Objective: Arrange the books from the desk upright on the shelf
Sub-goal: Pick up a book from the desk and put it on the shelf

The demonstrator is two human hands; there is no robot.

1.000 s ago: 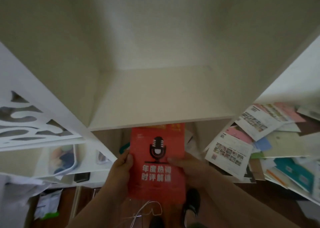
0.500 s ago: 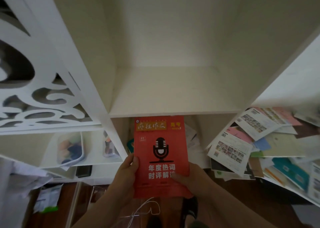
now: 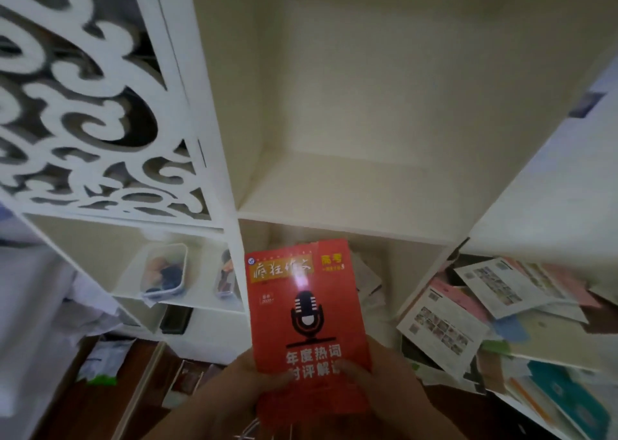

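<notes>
I hold a red book (image 3: 306,309) with a black microphone on its cover upright in front of me, cover facing me. My left hand (image 3: 247,381) grips its lower left edge and my right hand (image 3: 381,377) grips its lower right, thumb across the cover. The book's top edge sits just below the front lip of a bare cream shelf compartment (image 3: 337,199). Several loose books and printed sheets (image 3: 475,312) lie in a heap on the desk at the right.
A white carved fretwork panel (image 3: 87,105) stands at the left. Below it, a side shelf holds two clear plastic boxes (image 3: 165,271). A white upright (image 3: 220,172) divides the two sections. Dark wood desk (image 3: 110,399) shows at the lower left with a packet on it.
The view has swung right and tilted, so the fretwork panel fills more of the left. The book has dropped lower in view and both hands have slid down to its bottom corners.
</notes>
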